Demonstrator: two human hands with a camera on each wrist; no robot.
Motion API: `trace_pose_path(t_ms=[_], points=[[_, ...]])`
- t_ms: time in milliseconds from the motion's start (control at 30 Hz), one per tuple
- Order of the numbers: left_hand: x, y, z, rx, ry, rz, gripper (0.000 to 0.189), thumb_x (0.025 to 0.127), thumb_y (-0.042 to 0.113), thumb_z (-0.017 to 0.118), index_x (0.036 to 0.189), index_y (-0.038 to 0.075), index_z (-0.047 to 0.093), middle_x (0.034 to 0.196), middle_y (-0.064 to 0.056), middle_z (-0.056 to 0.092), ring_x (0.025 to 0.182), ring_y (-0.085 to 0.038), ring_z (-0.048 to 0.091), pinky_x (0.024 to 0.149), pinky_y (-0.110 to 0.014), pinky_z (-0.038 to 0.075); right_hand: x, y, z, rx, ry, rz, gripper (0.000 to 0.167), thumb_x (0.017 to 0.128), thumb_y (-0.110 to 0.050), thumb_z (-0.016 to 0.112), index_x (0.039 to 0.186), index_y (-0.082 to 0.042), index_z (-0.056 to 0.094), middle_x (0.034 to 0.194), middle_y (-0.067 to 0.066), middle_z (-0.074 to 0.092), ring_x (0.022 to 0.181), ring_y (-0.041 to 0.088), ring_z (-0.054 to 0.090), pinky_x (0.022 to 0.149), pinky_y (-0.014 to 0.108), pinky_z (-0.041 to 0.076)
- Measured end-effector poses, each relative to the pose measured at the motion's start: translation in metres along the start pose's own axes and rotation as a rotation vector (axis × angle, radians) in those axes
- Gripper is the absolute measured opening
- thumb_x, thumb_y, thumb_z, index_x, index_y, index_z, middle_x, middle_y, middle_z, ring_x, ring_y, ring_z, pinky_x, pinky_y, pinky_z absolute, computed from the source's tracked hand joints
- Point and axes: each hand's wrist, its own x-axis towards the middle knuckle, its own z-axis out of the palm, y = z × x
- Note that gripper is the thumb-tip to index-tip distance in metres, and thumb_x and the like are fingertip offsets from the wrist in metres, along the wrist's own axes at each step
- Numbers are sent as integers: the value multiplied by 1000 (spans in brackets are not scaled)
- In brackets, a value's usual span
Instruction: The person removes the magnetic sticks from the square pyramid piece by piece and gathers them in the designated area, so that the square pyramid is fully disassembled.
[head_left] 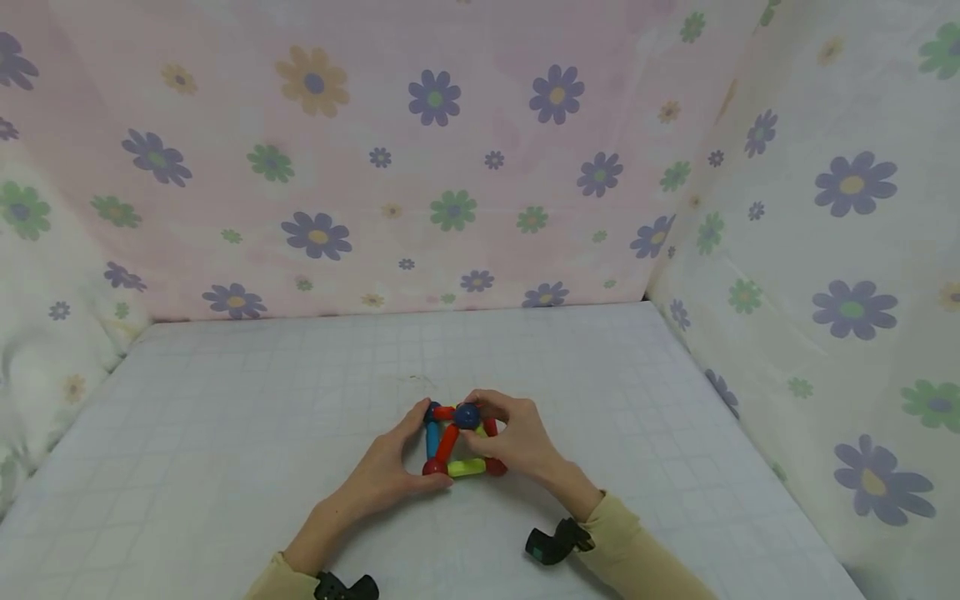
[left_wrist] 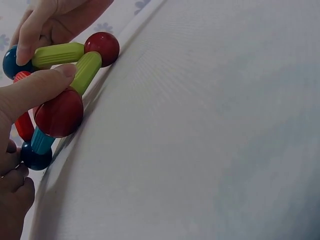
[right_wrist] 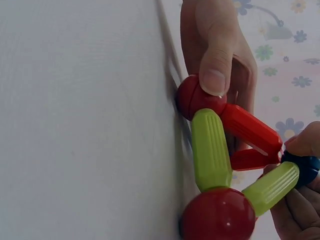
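A small frame of coloured rods and balls, like a magnetic building toy, stands on the table between both hands. My left hand [head_left: 378, 473] grips its left side, thumb at the red front ball [head_left: 434, 469] and fingertips at the blue back ball [head_left: 432, 412]. With thumb and fingers, my right hand [head_left: 517, 433] pinches the blue top ball [head_left: 467, 415]. From that ball a red rod [head_left: 447, 443] slopes down to the red front ball. A yellow-green rod [right_wrist: 211, 150] joins this ball to another red ball [right_wrist: 217, 215]. The far base is partly hidden by the right hand.
The white table [head_left: 225, 417] has a faint grid pattern and extends round the hands. Flower-printed curtains [head_left: 480, 167] hang behind it and along both sides. Black wrist cameras [head_left: 555, 543] sit at the sleeves.
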Motion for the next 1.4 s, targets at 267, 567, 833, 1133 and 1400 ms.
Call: trace_pose_path(t_ms=[267,567,833,1133,1400], points=[[-1,2,0,23,8,-17,110,72,42,89,160,21,26,163,1,31,151,-25,29,119,-51,30,-2,0,-16,-39,6,-74,41,79,0,81,118,-5,66,103,9,75,85,20,72,86,48,60],[-1,3,2,52,13,-21,109,72,41,89,159,21,27,162,0,33,150,-25,31,116,-52,35,-9,2,-39,-134,0,-56,39,84,-14,81,121,-11,69,108,-4,73,89,11,65,82,46,59],[-1,4,3,63,13,-40,109,72,41,89,159,22,27,162,0,33,149,-26,32,115,-53,37,-11,12,-51,-133,9,-56,36,85,-12,80,119,-14,70,105,-4,73,86,15,64,79,44,59],[0,3,4,60,9,-34,110,72,42,89,160,21,26,163,0,32,150,-26,30,115,-53,37,-11,21,-59,-117,-1,12,37,86,-8,79,122,-6,69,108,-1,72,86,11,67,85,43,60],[0,1,5,66,14,-28,110,72,42,89,160,20,26,163,-1,32,150,-26,31,115,-52,36,-11,0,-60,-110,11,71,37,86,0,75,122,0,67,106,13,72,85,21,69,88,52,58]])
